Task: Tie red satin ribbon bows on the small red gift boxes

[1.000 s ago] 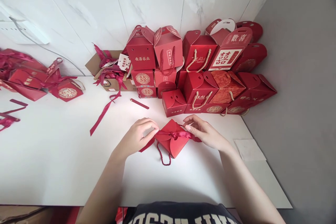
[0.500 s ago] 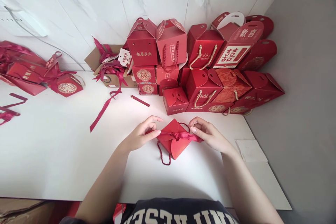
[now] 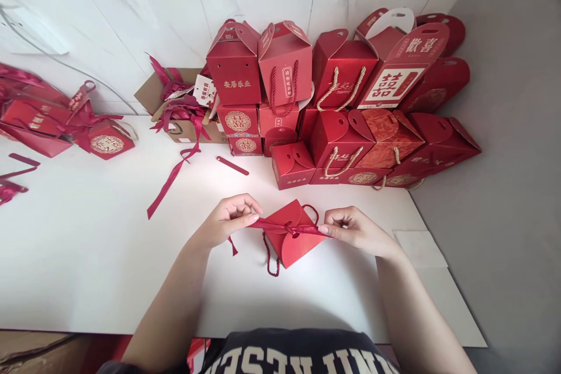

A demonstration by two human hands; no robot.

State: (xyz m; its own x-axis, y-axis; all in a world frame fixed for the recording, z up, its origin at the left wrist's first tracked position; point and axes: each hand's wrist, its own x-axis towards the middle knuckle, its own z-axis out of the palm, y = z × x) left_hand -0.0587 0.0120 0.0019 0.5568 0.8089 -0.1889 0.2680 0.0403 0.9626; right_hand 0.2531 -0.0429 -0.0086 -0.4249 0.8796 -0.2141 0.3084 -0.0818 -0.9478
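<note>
A small red gift box (image 3: 298,251) sits on the white table in front of me, its top flaps folded over one another. A dark red ribbon (image 3: 274,225) runs across the top and is knotted at the middle. My left hand (image 3: 228,219) pinches one side of the ribbon, and a short tail hangs below the fingers. The other side is pinched by my right hand (image 3: 350,231), just beyond the box's right edge. Between the two hands the ribbon is stretched nearly straight. Twisted cord handles (image 3: 270,266) stick out at the box's front and back.
Stacked red gift boxes (image 3: 344,140) stand against the tiled wall. A cardboard box (image 3: 184,131) behind on the left overflows with ribbons and tags. A loose red strip (image 3: 232,165) lies nearby. More ribboned boxes (image 3: 107,140) are at far left; a paper sheet (image 3: 418,248) is at right.
My hands have drawn apart, pulling the ribbon straighter and tighter across the box. The left hand has closed on its side of the ribbon. The view has shifted slightly.
</note>
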